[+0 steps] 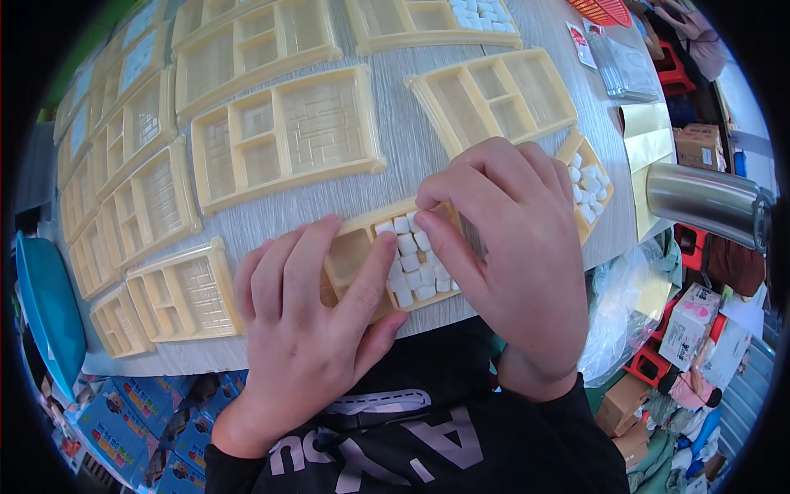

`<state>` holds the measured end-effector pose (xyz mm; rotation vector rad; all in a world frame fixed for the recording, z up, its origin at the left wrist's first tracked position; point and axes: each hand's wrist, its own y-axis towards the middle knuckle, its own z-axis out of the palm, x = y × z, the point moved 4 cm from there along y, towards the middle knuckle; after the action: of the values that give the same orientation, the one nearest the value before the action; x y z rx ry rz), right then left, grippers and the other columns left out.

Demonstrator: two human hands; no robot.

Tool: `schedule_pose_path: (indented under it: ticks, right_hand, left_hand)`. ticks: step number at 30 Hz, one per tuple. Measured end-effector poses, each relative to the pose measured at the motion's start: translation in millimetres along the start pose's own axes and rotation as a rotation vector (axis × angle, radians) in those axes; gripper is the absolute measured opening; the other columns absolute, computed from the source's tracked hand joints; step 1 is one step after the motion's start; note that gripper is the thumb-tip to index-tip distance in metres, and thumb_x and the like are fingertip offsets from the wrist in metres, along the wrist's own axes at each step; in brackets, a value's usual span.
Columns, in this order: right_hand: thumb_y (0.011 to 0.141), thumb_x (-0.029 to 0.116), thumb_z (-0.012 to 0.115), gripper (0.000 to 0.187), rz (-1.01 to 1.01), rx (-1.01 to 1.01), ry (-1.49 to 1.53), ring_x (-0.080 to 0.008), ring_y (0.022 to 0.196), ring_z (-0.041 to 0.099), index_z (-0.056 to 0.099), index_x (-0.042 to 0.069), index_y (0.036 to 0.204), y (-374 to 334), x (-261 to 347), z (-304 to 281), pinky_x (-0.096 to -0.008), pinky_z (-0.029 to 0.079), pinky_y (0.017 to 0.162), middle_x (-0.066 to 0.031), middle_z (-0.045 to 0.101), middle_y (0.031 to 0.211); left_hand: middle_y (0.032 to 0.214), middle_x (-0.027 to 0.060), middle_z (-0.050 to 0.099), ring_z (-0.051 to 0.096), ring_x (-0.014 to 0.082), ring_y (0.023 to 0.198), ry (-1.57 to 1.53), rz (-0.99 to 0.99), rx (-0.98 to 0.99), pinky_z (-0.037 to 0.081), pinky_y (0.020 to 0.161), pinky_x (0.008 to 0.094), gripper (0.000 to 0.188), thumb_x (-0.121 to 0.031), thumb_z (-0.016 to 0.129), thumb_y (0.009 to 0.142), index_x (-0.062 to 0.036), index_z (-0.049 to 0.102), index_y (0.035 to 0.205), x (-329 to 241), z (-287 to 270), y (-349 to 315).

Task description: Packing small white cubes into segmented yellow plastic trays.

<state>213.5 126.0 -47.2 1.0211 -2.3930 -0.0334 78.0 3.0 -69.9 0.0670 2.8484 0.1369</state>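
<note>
The left hand (309,329) spreads loosely over a tray (350,251) of white bits (415,267) at the desk (395,123)'s near edge. The right hand (518,239) curls, hiding one end; I can't tell if it pinches any. More trays (325,123) and a shiny can (704,202) sit around.

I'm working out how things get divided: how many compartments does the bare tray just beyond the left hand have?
4: a narrow compartment at left, an upper small one and lower small one mid-tray, and a wide one at right. None is hidden.
</note>
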Motion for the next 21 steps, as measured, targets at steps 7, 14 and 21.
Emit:
schedule_pose_path:
  ticks: [7, 14, 21]
  right_hand:
    - [0.083, 0.012, 0.075, 0.012, -0.019, 0.06, 0.006, -0.0313, 0.091, 0.057, 0.069, 0.009, 0.094, 6, -2, 3, -0.042, 0.042, 0.086, -0.0064, 0.062, 0.093]
    - [0.081, 0.013, 0.076, 0.018, -0.017, 0.144, 0.076, -0.0319, 0.093, 0.057, 0.068, 0.008, 0.097, 0, -5, -8, -0.0415, 0.042, 0.088, -0.0092, 0.063, 0.096]
    - [0.078, 0.011, 0.079, 0.024, -0.021, 0.109, -0.001, -0.0323, 0.096, 0.058, 0.069, 0.008, 0.099, -2, -6, 3, -0.0405, 0.042, 0.089, -0.0098, 0.062, 0.1]
  left_hand:
    - [0.138, 0.0149, 0.051, 0.046, 0.0342, 0.127, 0.012, -0.009, 0.002, 0.035, 0.11, 0.0496, 0.052, -0.042, 0.073, 0.087, -0.0223, 0.067, 0.136, 0, 0, -1]
    - [0.141, 0.0173, 0.05, 0.048, 0.0376, 0.126, -0.027, 0.026, -0.004, 0.036, 0.109, 0.0504, 0.059, -0.039, 0.075, 0.085, -0.0176, 0.064, 0.14, 0, -1, 0]
    - [0.14, 0.0167, 0.05, 0.049, 0.0366, 0.125, -0.029, 0.017, -0.003, 0.037, 0.108, 0.0501, 0.059, -0.039, 0.075, 0.084, -0.018, 0.065, 0.138, 3, 0, -1]
